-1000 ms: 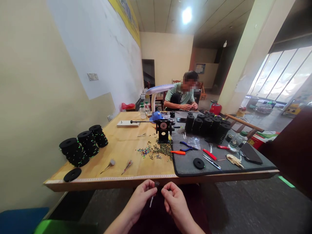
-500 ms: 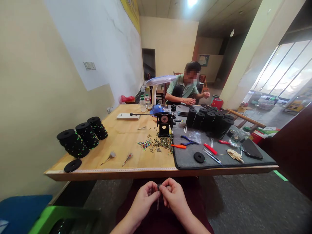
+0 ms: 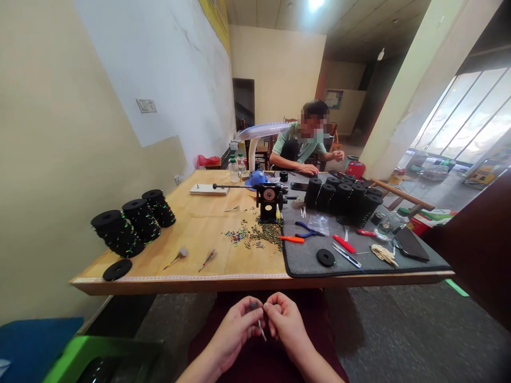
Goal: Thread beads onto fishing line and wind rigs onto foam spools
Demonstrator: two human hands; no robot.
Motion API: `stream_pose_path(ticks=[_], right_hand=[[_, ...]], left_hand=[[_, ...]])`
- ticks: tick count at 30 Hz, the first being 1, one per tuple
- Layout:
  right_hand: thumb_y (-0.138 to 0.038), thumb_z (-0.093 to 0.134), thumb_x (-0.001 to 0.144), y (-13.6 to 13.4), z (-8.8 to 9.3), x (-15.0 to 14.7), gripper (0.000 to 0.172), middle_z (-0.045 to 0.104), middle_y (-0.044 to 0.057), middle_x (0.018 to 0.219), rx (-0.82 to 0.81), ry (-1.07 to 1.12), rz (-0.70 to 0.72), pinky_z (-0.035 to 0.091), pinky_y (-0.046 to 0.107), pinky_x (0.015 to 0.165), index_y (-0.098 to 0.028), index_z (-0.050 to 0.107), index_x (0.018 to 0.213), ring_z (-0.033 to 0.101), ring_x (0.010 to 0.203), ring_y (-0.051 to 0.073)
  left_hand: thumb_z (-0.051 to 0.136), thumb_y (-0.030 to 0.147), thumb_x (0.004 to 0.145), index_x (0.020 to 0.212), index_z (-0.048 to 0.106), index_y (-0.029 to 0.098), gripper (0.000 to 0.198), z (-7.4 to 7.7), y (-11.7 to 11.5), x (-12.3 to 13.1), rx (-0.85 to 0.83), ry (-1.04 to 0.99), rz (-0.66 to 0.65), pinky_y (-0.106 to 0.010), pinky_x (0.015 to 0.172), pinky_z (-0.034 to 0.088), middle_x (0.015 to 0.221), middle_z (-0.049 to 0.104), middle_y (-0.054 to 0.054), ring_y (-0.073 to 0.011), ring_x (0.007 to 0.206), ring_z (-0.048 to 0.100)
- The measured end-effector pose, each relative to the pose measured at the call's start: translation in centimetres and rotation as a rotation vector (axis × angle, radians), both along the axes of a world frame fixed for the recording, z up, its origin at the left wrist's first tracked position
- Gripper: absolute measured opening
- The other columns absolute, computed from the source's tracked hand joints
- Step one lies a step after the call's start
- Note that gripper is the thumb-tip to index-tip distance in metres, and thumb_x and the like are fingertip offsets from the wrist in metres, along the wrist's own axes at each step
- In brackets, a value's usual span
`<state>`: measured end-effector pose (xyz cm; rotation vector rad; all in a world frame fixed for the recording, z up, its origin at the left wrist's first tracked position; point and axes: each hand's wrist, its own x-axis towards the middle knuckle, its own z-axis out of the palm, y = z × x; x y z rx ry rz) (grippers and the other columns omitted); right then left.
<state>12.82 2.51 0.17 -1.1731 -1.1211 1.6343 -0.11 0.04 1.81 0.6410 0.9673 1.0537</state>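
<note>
Our left hand [image 3: 238,323] pinches a thin pale piece [image 3: 262,331], hanging just below its fingertips — seemingly unfinished. Our right hand [image 3: 286,319] has fingertips pressed together alongside; on what, we cannot tell. Beyond our fingers, black spools [image 3: 140,220] look filled — loose bits [image 3: 268,233] seem unused.

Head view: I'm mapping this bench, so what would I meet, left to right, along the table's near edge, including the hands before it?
First black disc → grey-tipped bundle → reddish bundle → left hand → right hand → second black disc → silver snips → tan bundle.
</note>
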Motion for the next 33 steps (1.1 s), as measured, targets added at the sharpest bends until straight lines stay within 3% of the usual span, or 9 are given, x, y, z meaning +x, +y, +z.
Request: stream_pose_path(ticks=[13, 21, 33], right_hand=[[-0.054, 0.062, 0.068, -1.2, 0.2, 0.8, 0.039, 0.043, -0.011, 0.030, -0.089, -0.054, 0.088, 0.015, 0.015, 0.029, -0.019, 0.047, 0.066, 0.025, 0.024, 0.003], [-0.050, 0.063, 0.068, -1.3, 0.0, 0.6, 0.035, 0.043, -0.012, 0.030, -0.151, -0.004, 0.110, 0.012, 0.016, 0.029, -0.019, 0.047, 0.066, 0.023, 0.023, 0.002], [-0.045, 0.064, 0.067, -1.2, 0.4, 0.6, 0.032, 0.043, -0.011, 0.029, -0.187, 0.046, 0.104, 0.009, 0.016, 0.029, -0.019, 0.046, 0.064, 0.022, 0.024, 0.002]], left_hand=[[0.076, 0.032, 0.065, 0.070, 0.056, 0.015, 0.026, -1.0, 0.4, -0.1, -0.012, 0.005, 0.040, -0.020, 0.051, 0.035, 0.059, 0.051, 0.005, -0.0081, 0.055, 0.047], [0.071, 0.040, 0.067, 0.069, 0.056, 0.016, 0.028, -0.6, 0.5, -0.1, 0.131, 0.270, 0.058, -0.021, 0.050, 0.034, 0.056, 0.049, 0.006, -0.0087, 0.051, 0.042], [0.063, 0.037, 0.074, 0.071, 0.054, 0.018, 0.021, -0.6, 0.3, -0.2, 0.280, 0.455, 0.067, -0.023, 0.053, 0.039, 0.062, 0.049, 0.004, -0.0120, 0.054, 0.045]])
